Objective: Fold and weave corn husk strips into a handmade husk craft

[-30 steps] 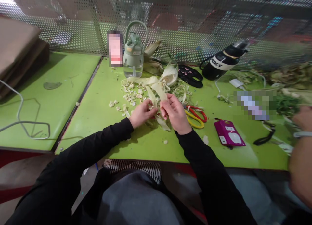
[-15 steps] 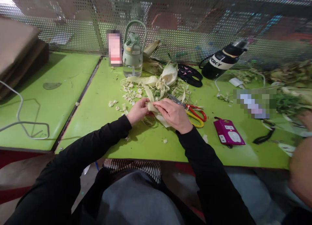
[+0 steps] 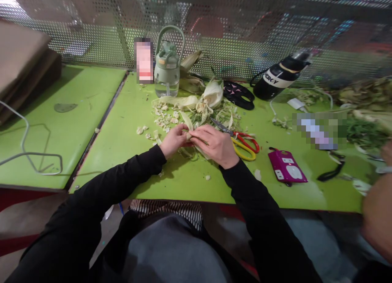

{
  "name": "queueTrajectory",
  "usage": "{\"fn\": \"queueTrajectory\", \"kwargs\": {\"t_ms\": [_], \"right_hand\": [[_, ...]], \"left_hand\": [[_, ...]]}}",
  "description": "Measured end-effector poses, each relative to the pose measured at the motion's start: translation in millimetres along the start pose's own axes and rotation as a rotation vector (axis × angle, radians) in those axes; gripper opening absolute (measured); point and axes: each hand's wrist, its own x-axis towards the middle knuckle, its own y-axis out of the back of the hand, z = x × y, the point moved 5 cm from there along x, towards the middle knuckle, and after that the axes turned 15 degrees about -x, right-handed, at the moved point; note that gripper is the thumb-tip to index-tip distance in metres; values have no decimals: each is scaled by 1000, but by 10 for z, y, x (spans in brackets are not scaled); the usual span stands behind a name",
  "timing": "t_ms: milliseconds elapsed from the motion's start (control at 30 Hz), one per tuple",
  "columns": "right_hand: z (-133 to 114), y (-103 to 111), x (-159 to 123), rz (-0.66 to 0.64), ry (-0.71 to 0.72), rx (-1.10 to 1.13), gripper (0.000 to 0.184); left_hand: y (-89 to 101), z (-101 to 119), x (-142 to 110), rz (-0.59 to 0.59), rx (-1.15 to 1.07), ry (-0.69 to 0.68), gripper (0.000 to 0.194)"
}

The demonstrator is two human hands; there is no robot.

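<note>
My left hand [image 3: 175, 141] and my right hand [image 3: 215, 143] meet at the fingertips, both closed on a pale corn husk strip [image 3: 187, 120]. One end of the strip sticks up beyond my fingers; part of it lies hidden under my right hand. Just past the hands are pale shredded scraps [image 3: 167, 116] and a bundle of corn husk [image 3: 213, 94]. Scissors [image 3: 245, 144] with one red and one yellow handle lie right of my right hand, their blades pointing toward the scraps.
Behind the scraps stand a green water bottle [image 3: 167, 72] and a phone [image 3: 143, 61]. A black bottle [image 3: 277, 78] leans against the mesh panel. To the right are a purple power adapter [image 3: 287, 166], a blurred phone [image 3: 318, 131] and another person's arm [image 3: 378, 213].
My right hand has turned palm down and moved over the husk strip, closing in on my left fingertips. The strip's free end, earlier held up by the right hand, is now folded down.
</note>
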Motion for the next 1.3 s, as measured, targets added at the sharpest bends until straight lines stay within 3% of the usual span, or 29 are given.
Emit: {"fn": "queueTrajectory", "kwargs": {"t_ms": [200, 300, 433, 600, 767, 967, 1167, 1300], "right_hand": [[-18, 67, 3, 117, -64, 88, 23], [3, 57, -10, 137, -134, 27, 26], [-29, -8, -6, 26, -38, -36, 29], [-30, 0, 23, -72, 101, 108, 34], [92, -19, 21, -93, 38, 180, 31], [142, 55, 17, -49, -114, 187, 33], [35, 52, 15, -91, 6, 112, 32], [79, 15, 7, -47, -40, 90, 29]], "left_hand": [[-15, -1, -1, -14, 30, 2, 19], [-36, -16, -3, -65, 105, -23, 14], [-42, -43, 1, -60, 187, -47, 17], [-57, -8, -14, -20, 233, -69, 26], [-54, 16, -15, -49, 343, -94, 17], [0, 0, 39, -71, 214, -52, 14], [-38, 24, -24, -27, 107, 28, 8], [-46, 24, -30, -45, 90, 48, 10]]}}
